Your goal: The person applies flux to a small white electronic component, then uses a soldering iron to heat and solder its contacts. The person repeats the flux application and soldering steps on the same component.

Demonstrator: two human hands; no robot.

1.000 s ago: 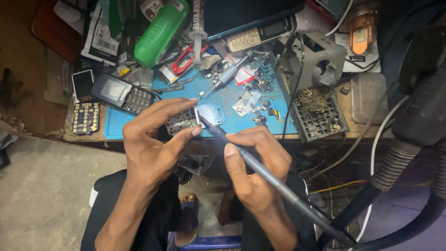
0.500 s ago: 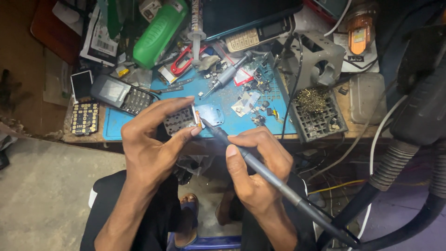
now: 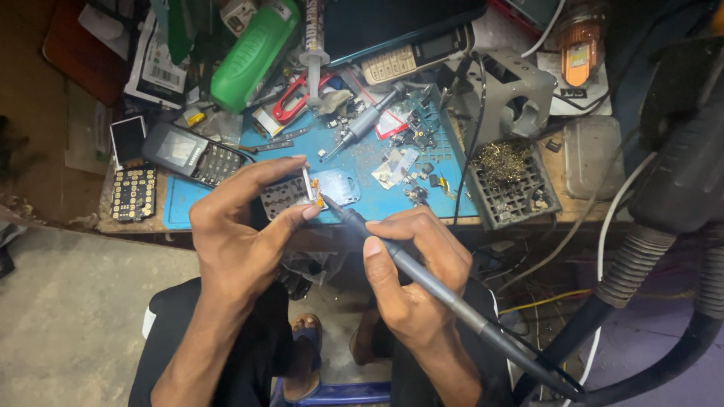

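Here, left hand (image 3: 237, 245) fingers pinching small circuit board (image 3: 310, 187), right hand (image 3: 411, 275) fingers around soldering iron (image 3: 422, 275); brass wool (image 3: 501, 160) in grey holder (image 3: 520, 205).

A cluttered phone-repair workbench — blue work mat (image 3: 377, 200), dismantled keypad phone (image 3: 188, 153), brass-wool tip cleaner (image 3: 507, 177).

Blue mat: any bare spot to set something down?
Little. Blue mat is bare along its front-left strip, below the dark keypad phone, left of the left hand. A smaller patch lies ahead of the right hand, near the brass-wool tray. Centre and back are crowded with small parts, screwdriver and red-handled tool.
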